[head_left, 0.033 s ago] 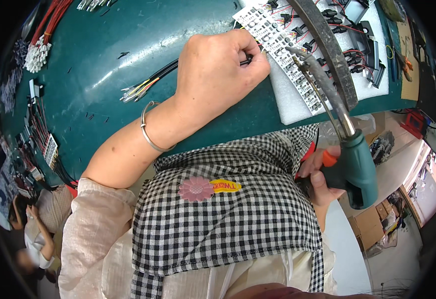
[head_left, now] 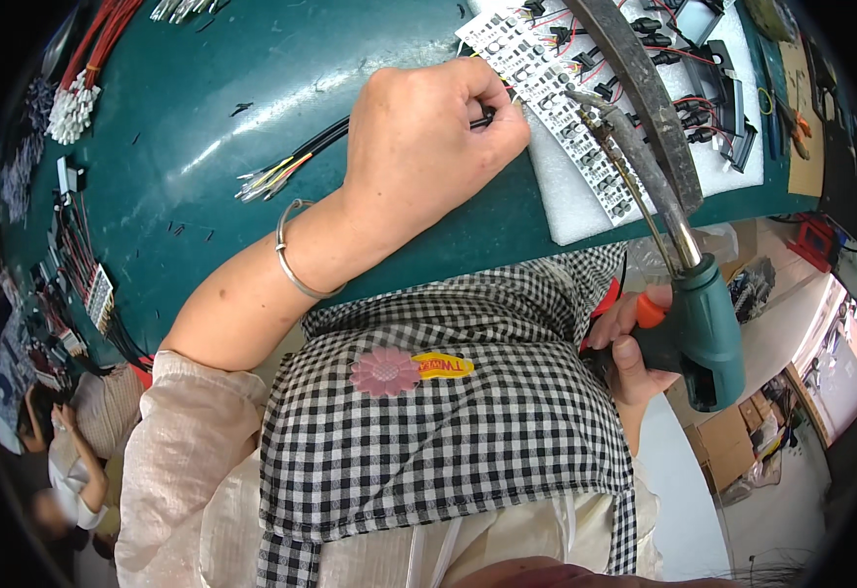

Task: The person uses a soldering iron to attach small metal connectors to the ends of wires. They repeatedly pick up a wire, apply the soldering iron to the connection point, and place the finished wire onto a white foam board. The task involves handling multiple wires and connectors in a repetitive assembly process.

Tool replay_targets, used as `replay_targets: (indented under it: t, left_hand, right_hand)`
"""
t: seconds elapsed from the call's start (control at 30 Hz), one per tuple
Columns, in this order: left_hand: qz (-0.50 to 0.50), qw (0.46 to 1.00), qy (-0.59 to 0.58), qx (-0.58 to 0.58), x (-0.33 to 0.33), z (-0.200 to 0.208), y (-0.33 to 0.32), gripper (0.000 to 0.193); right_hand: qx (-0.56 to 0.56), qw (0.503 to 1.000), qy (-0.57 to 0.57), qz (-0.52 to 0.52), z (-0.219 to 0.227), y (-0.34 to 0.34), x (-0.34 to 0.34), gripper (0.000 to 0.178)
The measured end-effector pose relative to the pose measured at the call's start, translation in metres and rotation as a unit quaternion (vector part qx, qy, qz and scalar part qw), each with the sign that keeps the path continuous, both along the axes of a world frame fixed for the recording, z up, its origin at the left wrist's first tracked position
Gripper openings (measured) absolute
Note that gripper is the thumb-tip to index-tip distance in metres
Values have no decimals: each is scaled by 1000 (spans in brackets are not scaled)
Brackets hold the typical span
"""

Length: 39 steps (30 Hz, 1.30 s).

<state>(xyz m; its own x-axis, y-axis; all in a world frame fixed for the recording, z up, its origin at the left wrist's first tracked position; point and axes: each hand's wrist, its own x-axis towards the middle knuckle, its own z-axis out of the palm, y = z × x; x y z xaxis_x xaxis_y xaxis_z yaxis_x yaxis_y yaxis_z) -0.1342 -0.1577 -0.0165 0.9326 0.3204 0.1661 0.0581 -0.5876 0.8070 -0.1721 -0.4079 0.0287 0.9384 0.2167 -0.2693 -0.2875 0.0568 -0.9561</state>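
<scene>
My left hand (head_left: 418,157), closed with a silver bangle at the wrist, pinches a thin black cable (head_left: 325,137). Tinned red, yellow and white wire ends (head_left: 273,178) stick out behind the hand, to the left. Its fingertips are at the left edge of a panel of small white circuit boards (head_left: 551,103). In my right hand (head_left: 634,353) is a green soldering gun (head_left: 710,338) with an orange trigger. The gun's tip reaches over the boards, and a thin guide tube runs beside its barrel. Whether the tip touches a board I cannot tell.
White foam (head_left: 570,211) lies under the boards. A curved dark metal bar (head_left: 649,93) crosses above them. Black housings with red and black leads (head_left: 732,108) sit at the right. Red wire bundles (head_left: 95,59) are at the far left. Another person's arm (head_left: 85,461) shows at lower left.
The soldering gun has shifted very slightly to the right at its tip and barrel. My left hand stays in almost the same place with the cable.
</scene>
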Motion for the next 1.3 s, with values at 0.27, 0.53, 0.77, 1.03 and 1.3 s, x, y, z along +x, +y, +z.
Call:
replay_targets:
  t: [0.27,0.53,0.77,1.03,1.3]
  left_hand:
    - [-38,996,71,-30,2,5,4,12]
    - [-128,903,283,-298,14,28,27,19]
    - [-113,906,272,-304,13,28,25,19]
    - [-17,952,177,-251,-1,18,0,18]
    - [-17,960,170,-223,-2,15,-2,14]
  right_hand:
    - [12,1000,-22,-4,-2,-4,4,56]
    - [23,999,-23,0,-2,-10,6,57]
    - [30,999,-29,8,-2,-12,7,55]
    - [29,999,0,30,-4,-18,2,55]
    - [-1,1000,-9,27,-4,-14,3,54]
